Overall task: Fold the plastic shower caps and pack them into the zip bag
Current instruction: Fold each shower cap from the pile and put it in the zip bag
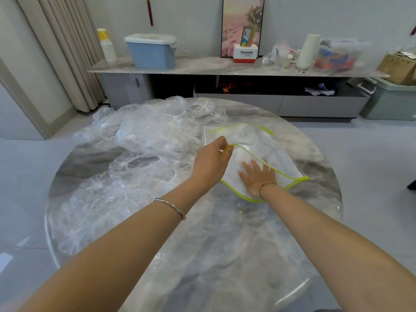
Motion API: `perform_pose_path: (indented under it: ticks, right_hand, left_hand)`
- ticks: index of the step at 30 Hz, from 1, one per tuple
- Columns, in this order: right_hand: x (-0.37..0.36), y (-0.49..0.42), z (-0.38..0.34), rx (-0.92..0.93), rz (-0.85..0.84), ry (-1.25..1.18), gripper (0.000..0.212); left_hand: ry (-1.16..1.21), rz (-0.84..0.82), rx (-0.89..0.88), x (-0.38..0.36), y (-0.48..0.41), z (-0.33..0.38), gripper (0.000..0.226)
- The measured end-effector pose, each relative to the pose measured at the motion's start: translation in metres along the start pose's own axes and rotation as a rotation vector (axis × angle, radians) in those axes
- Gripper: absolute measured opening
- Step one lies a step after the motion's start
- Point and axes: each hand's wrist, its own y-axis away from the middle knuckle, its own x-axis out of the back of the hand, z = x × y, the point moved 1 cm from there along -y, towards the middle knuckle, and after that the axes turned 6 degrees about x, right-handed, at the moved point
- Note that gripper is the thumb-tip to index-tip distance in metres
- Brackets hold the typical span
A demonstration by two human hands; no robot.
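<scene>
Packing a folded cap into the zip bag

The left hand (210, 164) pinches the zip bag's (265, 152) mouth up; the right hand (256, 176), flat inside, should push the folded cap deep. Loose shower caps (139, 140) lie left on the tabletop (315, 158).

Under your grip (225, 147) lay a round marble table (315, 167). Well beyond it, a long stone-topped sideboard (202, 66) ran along the wall. Beyond and left of the grip, you had a blue bin (152, 55) with a white lid and stacked cups (107, 45). Straight beyond stood a Panasonic box (245, 54) before a framed picture (242, 19). Beyond and right were a white roll (308, 51) and a green tub (391, 101).
</scene>
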Motion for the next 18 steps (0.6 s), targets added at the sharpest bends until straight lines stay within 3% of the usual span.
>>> perform_pose_path:
  ticks: [6, 9, 12, 18]
  right_hand:
    - [0.001, 0.024, -0.009, 0.072, 0.046, -0.052, 0.058]
    - [0.002, 0.053, -0.013, 0.141, 0.013, -0.097, 0.059]
    - [-0.003, 0.085, -0.015, 0.260, -0.079, -0.142, 0.057]
    - [-0.012, 0.108, -0.014, 0.396, -0.063, -0.151, 0.049]
  left_hand:
    - [-0.058, -0.022, 0.006, -0.013, -0.005, -0.010, 0.021]
    - [-0.202, -0.159, 0.022, -0.019, -0.012, -0.030, 0.021]
    - [-0.418, -0.369, 0.015, -0.014, -0.007, -0.054, 0.047]
    - [-0.822, -0.276, 0.094, 0.031, 0.025, -0.103, 0.076]
